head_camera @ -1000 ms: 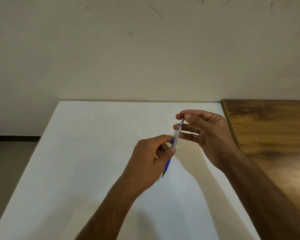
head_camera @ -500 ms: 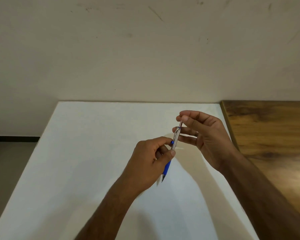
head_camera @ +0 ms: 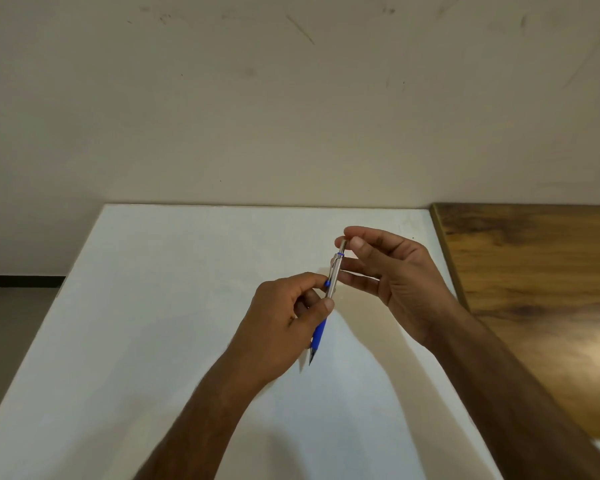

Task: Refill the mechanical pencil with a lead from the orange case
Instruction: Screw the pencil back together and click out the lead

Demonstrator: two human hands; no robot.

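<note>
A mechanical pencil [head_camera: 334, 275] with a silver barrel and a blue grip is held above the white table, tip pointing down toward me. My left hand [head_camera: 284, 320] grips its middle between thumb and fingers. My right hand [head_camera: 392, 275] pinches the pencil's top end, at the cap, between thumb and forefinger, with the other fingers spread beside the barrel. The orange lead case is not in view.
The white table [head_camera: 187, 306] stretches from the wall to the near edge. A brown wooden surface [head_camera: 541, 289] adjoins it on the right. To the left the floor [head_camera: 11, 323] lies beyond the table's edge.
Both hands and the pencil have stayed nearly in place. My right thumb and forefinger have shifted slightly at the pencil's top end.
</note>
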